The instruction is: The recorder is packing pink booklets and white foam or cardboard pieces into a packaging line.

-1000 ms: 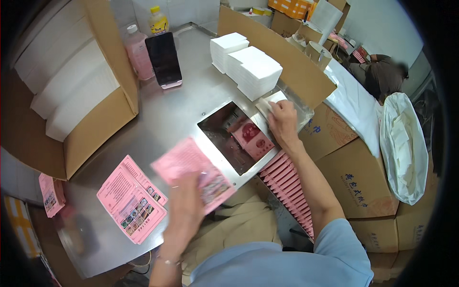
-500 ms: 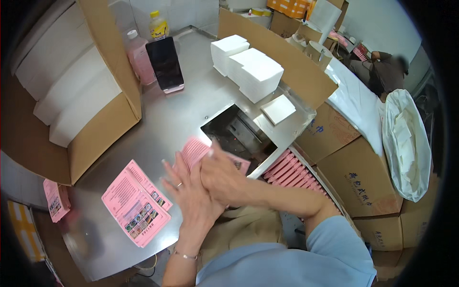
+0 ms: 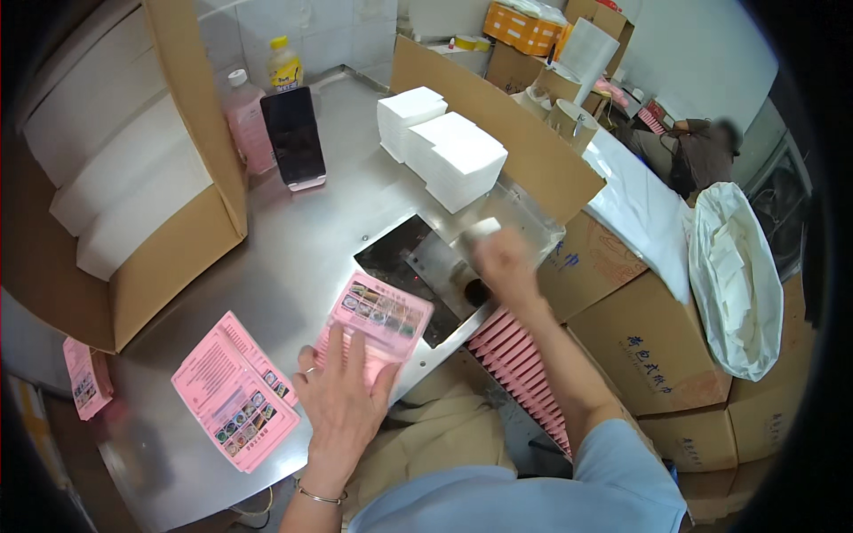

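Observation:
A pink printed paper packet (image 3: 382,311) lies at the near edge of the steel table, partly over the opening. My left hand (image 3: 342,391) rests on it, fingers stretched flat across its near part, thumb spread to the side. Right of the opening, my blurred right hand (image 3: 508,271) is closed at a small stack of white napkins (image 3: 485,227), covering part of it. Several more pink packets (image 3: 235,391) lie in a pile left of my left hand. Taller stacks of white napkins (image 3: 458,160) stand beyond the opening.
A rectangular opening (image 3: 391,253) is cut in the table (image 3: 302,240). An open carton (image 3: 178,258) of white napkins stands left; a phone (image 3: 293,138) and bottles (image 3: 244,120) stand behind. Below right, pink packets (image 3: 524,364) fill a box beside cartons (image 3: 631,346). Another person (image 3: 702,151) is far right.
My right hand has left the pink packet and moved right to the small napkin stack. My left hand stays on the packet, whose printed face now shows. The view has shifted slightly.

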### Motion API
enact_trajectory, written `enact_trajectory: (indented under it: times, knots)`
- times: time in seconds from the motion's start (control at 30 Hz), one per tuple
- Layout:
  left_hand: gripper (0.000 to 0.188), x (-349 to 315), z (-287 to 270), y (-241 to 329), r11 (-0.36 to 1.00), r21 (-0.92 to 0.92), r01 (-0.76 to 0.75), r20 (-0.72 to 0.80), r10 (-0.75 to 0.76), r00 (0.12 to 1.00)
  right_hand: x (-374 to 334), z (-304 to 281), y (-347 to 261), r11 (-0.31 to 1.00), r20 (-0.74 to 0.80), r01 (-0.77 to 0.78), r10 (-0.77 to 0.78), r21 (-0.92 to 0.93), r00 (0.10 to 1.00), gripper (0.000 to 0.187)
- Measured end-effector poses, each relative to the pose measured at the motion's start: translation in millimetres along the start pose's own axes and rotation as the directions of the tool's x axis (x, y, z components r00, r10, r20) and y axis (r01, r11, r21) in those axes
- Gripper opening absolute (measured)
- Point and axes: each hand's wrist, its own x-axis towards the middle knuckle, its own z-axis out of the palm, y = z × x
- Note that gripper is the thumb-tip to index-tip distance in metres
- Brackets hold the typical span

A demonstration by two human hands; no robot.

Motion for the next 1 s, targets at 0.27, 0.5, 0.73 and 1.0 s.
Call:
enact_trajectory:
  times: [0.27, 0.5, 0.73, 1.0]
  knots:
    - [0.049, 0, 22, 12, 0.993, -0.108, -0.048, -0.055, 0.042, 0.998, 127, -10, -32, 0.798, -0.079, 0.406, -0.486, -0.445, 0.870, 0.014]
    - [0.046, -1, 21, 10, 0.988, -0.144, -0.051, -0.100, 0.037, 0.994, 125, 12, -27, 0.787, 0.113, 0.448, -0.445, -0.425, 0.888, 0.018]
    - [0.047, 0, 16, 12, 0.975, -0.220, -0.024, -0.041, 0.015, 0.999, 124, 12, -29, 0.855, 0.169, 0.323, -0.278, -0.405, 0.946, 0.021]
    - [0.048, -2, 23, 5, 0.959, -0.269, -0.087, -0.016, 0.086, 0.996, 114, 7, -13, 0.888, -0.050, 0.372, -0.399, -0.271, 0.916, 0.036]
